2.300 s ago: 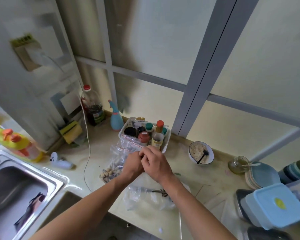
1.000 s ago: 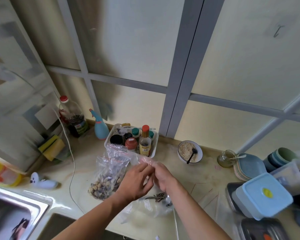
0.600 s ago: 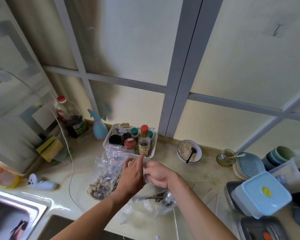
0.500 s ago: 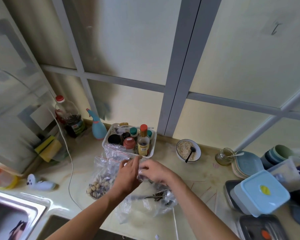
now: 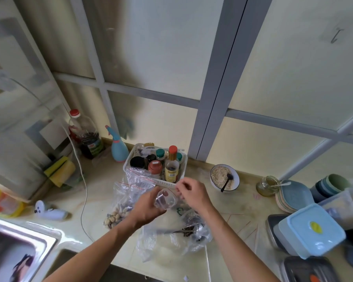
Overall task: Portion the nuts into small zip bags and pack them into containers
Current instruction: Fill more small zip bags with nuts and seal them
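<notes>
My left hand [image 5: 146,210] grips a small clear zip bag [image 5: 165,199] with a few dark nuts inside, held above the counter. My right hand [image 5: 192,194] pinches the bag's top edge at its right side. To the left, a large clear bag of mixed nuts [image 5: 118,210] with a red zip line lies on the counter. Another crumpled clear bag [image 5: 171,239] with dark pieces lies below my hands. A light blue lidded container [image 5: 310,231] sits at the right.
A white basket of bottles and jars [image 5: 178,181] stands just behind my hands. A bowl with a spoon [image 5: 224,177], a glass jar [image 5: 268,186] and stacked plates [image 5: 293,197] are at the right. The sink [image 5: 14,253] is at the lower left, with a white cable [image 5: 84,196] nearby.
My hands have drawn apart a little and the small bag now stands open between them. The view has shifted slightly.
</notes>
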Tool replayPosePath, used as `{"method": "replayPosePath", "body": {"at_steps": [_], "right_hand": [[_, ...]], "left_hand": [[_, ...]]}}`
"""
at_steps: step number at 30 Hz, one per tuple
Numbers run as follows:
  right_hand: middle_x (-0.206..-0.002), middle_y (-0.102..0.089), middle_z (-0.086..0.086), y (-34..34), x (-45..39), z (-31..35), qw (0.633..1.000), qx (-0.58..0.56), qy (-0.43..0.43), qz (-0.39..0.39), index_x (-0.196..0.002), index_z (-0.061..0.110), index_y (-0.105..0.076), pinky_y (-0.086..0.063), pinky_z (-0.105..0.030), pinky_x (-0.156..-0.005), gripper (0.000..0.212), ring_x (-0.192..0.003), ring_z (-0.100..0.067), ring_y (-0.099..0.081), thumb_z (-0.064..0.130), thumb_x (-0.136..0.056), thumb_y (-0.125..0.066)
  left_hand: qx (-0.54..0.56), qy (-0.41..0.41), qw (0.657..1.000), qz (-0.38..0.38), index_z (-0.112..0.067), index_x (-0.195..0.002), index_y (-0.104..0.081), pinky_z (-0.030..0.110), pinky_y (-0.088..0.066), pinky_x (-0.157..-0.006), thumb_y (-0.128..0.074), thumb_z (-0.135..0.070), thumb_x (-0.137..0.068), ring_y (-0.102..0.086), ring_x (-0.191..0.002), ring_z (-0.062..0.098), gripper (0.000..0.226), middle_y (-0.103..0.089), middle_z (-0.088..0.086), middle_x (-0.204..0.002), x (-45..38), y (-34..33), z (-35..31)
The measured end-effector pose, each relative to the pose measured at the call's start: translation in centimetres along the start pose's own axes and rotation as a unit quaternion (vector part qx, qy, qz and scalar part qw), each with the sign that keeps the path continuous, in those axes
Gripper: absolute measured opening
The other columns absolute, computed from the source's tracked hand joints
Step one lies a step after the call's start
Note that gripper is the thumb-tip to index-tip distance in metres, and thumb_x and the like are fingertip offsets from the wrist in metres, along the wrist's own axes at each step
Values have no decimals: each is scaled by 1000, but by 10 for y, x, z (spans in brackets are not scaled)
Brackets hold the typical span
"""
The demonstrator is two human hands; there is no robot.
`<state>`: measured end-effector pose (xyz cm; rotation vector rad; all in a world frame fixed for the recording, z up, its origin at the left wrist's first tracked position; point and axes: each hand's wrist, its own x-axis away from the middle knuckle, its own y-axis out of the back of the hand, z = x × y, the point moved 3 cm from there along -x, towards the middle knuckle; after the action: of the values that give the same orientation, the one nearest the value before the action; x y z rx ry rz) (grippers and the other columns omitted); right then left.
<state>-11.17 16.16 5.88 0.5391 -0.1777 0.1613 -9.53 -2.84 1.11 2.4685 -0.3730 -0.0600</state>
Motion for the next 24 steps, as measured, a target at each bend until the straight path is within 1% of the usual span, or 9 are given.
{"method": "replayPosePath", "body": {"at_steps": [3,5,7,9,11,13,16,19,24], "right_hand": [[-76,-75,-4,8,-1,-27,988,100,-118,0,-82,9,-72,-62,-35,-70,25,-60,-10,-69,17,-96,-54],[-77,-77,-9,3,0,-46,962,152,-203,101,-81,4,-73,-60,-29,-57,24,-57,-13,-71,14,-95,-56],[-95,-78,-18,-10,9,-65,885,207,-308,280,-83,1,-71,-51,-23,-44,21,-52,-15,-70,8,-96,-56],[-114,-74,-19,-21,13,-80,811,287,-315,401,-91,3,-70,-50,-21,-43,18,-51,-14,-68,8,-99,-55],[-127,-70,-15,-29,6,-90,831,308,-231,401,-116,10,-72,-53,-23,-57,29,-63,-14,-66,2,-99,-50],[-136,-65,1,-33,-2,-91,911,232,-145,307,-134,27,-65,-56,-27,-84,50,-96,-15,-70,-1,-99,-43],[-141,-59,15,-41,-3,-93,968,96,-91,216,-128,43,-64,-44,-31,-113,58,-128,-9,-59,-1,-100,-39],[-136,-65,5,-47,6,-103,964,142,-140,174,-123,29,-71,-46,-35,-111,48,-123,-13,-60,-1,-98,-42],[-136,-63,-10,-44,25,-124,849,409,-218,252,-131,5,-64,-48,-34,-102,36,-125,-28,-61,8,-95,-63]], "left_hand": [[49,15,995,89,-30,-101,-67,27,-56,-78,-84,-31,-78,-67,-83,5,29,-69,-15,-90,8,6,-6],[85,37,975,202,-26,-101,-68,26,-57,-80,-83,-25,-80,-69,-84,10,26,-72,-7,-94,13,2,-15],[104,53,950,290,-16,-101,-68,30,-58,-82,-82,-20,-80,-71,-86,18,25,-74,8,-97,18,-9,-23],[102,71,918,376,-17,-98,-71,31,-54,-83,-80,-22,-76,-68,-85,19,25,-73,9,-94,23,-28,-28],[70,83,882,459,-16,-102,-74,32,-47,-85,-79,-23,-77,-61,-89,14,27,-70,2,-96,32,-49,-32],[38,84,866,492,-14,-107,-73,27,-45,-91,-79,-24,-79,-58,-96,8,30,-66,-4,-103,39,-65,-36],[-19,120,912,391,-20,-115,-70,33,-39,-110,-77,-42,-75,-50,-124,17,46,-54,0,-131,35,-76,-32],[-176,182,928,274,-18,-123,-67,33,-26,-118,-66,-49,-81,-32,-144,29,52,-43,13,-149,21,-77,-16],[-329,295,892,91,-18,-129,-58,44,-27,-116,-49,-26,-88,-41,-134,36,43,-48,15,-140,12,-58,-2]]}}
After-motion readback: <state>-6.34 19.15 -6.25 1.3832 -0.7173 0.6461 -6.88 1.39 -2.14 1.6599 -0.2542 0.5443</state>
